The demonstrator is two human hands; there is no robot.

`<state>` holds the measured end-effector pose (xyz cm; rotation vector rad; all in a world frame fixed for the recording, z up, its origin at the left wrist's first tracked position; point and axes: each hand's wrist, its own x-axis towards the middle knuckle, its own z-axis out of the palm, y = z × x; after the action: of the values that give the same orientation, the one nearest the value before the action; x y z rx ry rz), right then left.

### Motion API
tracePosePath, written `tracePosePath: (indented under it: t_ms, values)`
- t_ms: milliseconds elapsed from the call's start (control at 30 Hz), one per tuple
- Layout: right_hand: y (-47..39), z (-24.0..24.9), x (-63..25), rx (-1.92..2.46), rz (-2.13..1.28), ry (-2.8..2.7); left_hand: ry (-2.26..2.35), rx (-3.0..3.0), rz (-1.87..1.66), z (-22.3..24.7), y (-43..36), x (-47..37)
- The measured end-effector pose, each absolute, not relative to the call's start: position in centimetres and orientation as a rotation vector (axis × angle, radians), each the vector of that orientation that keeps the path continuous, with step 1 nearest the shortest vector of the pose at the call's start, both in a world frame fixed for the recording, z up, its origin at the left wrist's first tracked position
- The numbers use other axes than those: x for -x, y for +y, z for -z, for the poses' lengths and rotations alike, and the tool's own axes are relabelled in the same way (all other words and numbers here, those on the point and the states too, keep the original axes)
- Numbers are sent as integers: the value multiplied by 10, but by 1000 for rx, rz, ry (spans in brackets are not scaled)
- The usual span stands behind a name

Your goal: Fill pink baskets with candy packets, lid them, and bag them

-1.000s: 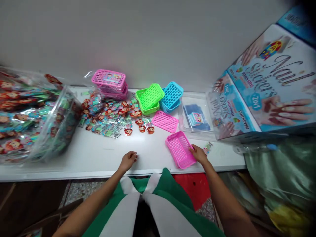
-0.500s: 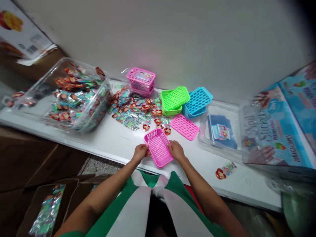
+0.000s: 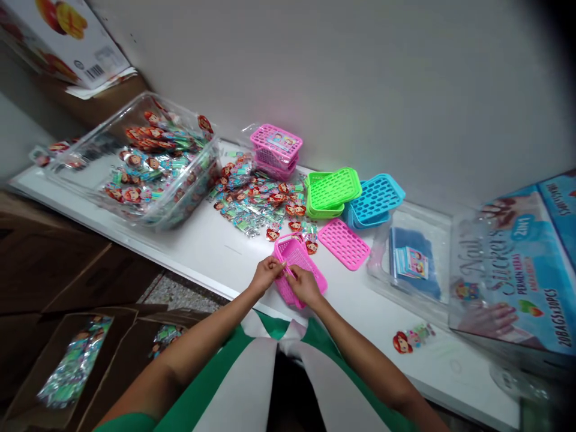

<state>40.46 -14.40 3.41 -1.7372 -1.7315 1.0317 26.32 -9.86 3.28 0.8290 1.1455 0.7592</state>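
Observation:
A pink basket (image 3: 310, 270) rests on the white table near its front edge, with a thin pink strip, apparently its handle, across its left side. My left hand (image 3: 267, 274) pinches the strip at the basket's left rim. Close beside it, my right hand (image 3: 303, 284) reaches over the basket with its fingers closed on the same strip. Just right and behind lies a flat pink lid (image 3: 344, 243). Behind the basket is a pile of small wrapped packets (image 3: 252, 201) with red-haired figures. Green (image 3: 333, 192) and blue baskets (image 3: 373, 201) with lids stand farther back.
A clear bin (image 3: 148, 168) of packets stands at the left, and stacked pink baskets (image 3: 275, 150) by the wall. At the right are a clear tray (image 3: 405, 255) with cards, a printed box (image 3: 508, 270) and one loose packet (image 3: 411, 339). Cardboard boxes (image 3: 67, 366) sit below left.
Both hands have come closer together at the basket's left side and now grip the strip. The basket has been lowered and turned. The camera view has shifted slightly.

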Motion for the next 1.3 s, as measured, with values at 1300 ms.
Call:
tracePosePath:
  t_ms: [1300]
  values:
    - [-179, -24, -490, 2611, -583, -2196, 1468, -705, -832, 6, -105, -162]
